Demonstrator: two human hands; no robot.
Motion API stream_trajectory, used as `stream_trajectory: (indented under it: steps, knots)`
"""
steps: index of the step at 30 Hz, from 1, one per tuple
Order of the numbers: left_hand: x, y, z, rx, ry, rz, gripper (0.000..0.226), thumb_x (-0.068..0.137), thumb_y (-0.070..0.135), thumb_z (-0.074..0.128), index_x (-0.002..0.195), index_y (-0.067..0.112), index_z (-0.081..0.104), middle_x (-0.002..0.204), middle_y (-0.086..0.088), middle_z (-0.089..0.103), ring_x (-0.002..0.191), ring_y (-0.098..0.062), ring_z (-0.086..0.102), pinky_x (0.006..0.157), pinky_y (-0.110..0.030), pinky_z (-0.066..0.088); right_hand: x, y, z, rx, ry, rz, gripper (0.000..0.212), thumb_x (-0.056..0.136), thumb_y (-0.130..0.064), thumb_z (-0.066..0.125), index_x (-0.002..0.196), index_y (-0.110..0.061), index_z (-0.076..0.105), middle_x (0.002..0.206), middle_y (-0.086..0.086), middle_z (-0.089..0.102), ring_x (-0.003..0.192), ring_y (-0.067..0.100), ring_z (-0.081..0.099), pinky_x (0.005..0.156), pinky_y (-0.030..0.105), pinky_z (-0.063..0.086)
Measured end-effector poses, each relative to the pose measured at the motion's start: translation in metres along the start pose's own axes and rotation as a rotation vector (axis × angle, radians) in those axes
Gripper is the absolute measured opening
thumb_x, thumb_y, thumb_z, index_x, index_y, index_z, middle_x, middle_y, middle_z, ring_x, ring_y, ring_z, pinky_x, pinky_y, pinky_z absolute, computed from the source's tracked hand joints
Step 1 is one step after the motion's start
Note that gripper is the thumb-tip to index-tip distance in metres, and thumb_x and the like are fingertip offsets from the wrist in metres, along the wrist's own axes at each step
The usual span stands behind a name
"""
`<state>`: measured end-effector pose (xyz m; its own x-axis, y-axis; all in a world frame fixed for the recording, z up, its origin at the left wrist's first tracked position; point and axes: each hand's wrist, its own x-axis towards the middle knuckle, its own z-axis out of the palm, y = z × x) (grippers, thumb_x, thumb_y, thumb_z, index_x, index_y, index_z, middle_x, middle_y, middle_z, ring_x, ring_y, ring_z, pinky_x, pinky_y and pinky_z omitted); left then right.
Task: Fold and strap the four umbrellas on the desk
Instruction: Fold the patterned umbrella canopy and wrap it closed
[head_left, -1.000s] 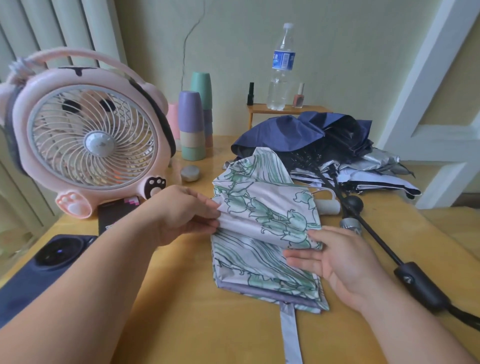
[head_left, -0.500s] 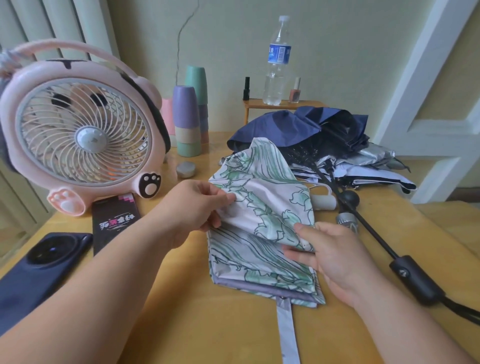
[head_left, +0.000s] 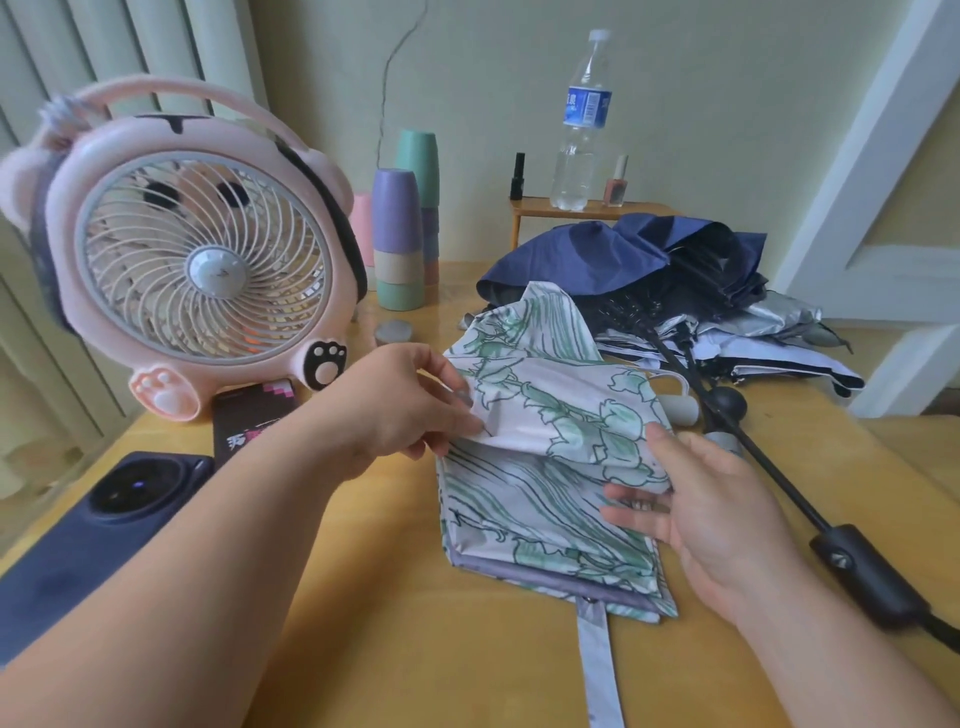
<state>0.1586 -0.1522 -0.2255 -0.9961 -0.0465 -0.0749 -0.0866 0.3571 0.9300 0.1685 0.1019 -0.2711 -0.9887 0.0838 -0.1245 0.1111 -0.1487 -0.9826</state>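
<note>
Little has changed in half a second: on the desk, the left hand still pinches the left edge of the floral umbrella's raised fold; the right hand holds its right edge between thumb and near-straight fingers.

My left grip and right grip are just bare, forearms bare too, right to the edge of shot. Left thumbnail looks painted greyish, I think.
</note>
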Motion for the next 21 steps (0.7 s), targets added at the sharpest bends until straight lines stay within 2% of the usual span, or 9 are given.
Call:
stream_trajectory:
  steps: [5,9,11,13,16,18,21]
  knots:
    - [0.001,-0.002,0.002,0.041,0.037,0.056,0.036,0.076,0.001,0.086,0.095,0.008,0.056,0.067,-0.008,0.069,0.045,-0.020,0.050,0.043,-0.027,0.038,0.004,0.003,-0.001,0.010,0.005,-0.035,0.025,0.101,-0.025,0.061,0.098,-0.002,0.067,0.105,0.011,0.058,0.075,0.025,0.066,0.055,0.036,0.061]
    - [0.004,-0.007,-0.008,-0.381,-0.134,0.039,0.044,0.078,-0.007,0.079,0.097,0.012,0.044,0.071,-0.012,0.062,0.038,-0.012,0.028,0.042,-0.020,0.022,0.008,0.008,-0.004,0.013,0.000,-0.029,0.027,0.103,-0.025,0.058,0.096,-0.001,0.067,0.113,0.023,0.066,0.074,0.024,0.067,0.062,0.039,0.061]
    - [0.005,-0.012,-0.018,-0.526,-0.207,0.106,0.047,0.072,-0.012,0.079,0.088,0.017,0.045,0.073,-0.011,0.061,0.039,-0.008,0.025,0.041,-0.016,0.021,0.011,0.009,-0.005,0.034,0.015,-0.015,0.026,0.104,-0.024,0.057,0.098,0.000,0.067,0.122,0.027,0.064,0.067,0.022,0.069,0.068,0.044,0.062]
    - [0.006,-0.015,-0.027,-0.572,-0.194,0.208,0.046,0.068,-0.015,0.077,0.080,0.016,0.045,0.070,-0.008,0.057,0.039,-0.007,0.027,0.040,-0.015,0.023,0.013,0.009,-0.007,0.072,0.036,0.003,0.024,0.104,-0.021,0.057,0.100,0.001,0.065,0.124,0.031,0.061,0.068,0.025,0.067,0.067,0.044,0.062]
    - [0.004,-0.012,-0.032,-0.366,-0.097,0.252,0.030,0.070,0.002,0.078,0.080,0.011,0.051,0.064,-0.010,0.055,0.040,-0.016,0.041,0.039,-0.019,0.028,0.014,0.009,-0.007,0.093,0.033,0.010,0.022,0.102,-0.016,0.060,0.103,0.005,0.065,0.127,0.036,0.057,0.072,0.029,0.065,0.065,0.044,0.063]
    - [-0.001,-0.005,-0.025,-0.133,-0.109,0.202,0.037,0.069,0.015,0.087,0.089,0.006,0.056,0.070,-0.010,0.063,0.049,-0.023,0.055,0.040,-0.024,0.034,0.013,0.010,-0.007,0.075,0.036,0.000,0.022,0.101,-0.014,0.062,0.103,0.007,0.064,0.130,0.036,0.055,0.076,0.032,0.065,0.066,0.045,0.064]
    - [-0.008,0.003,-0.005,0.128,-0.079,0.138,0.044,0.072,0.024,0.093,0.096,0.005,0.061,0.084,-0.009,0.074,0.056,-0.024,0.066,0.042,-0.027,0.040,0.010,0.009,-0.006,0.059,0.031,-0.013,0.019,0.099,-0.014,0.064,0.089,0.001,0.063,0.114,0.029,0.059,0.076,0.031,0.065,0.056,0.037,0.061]
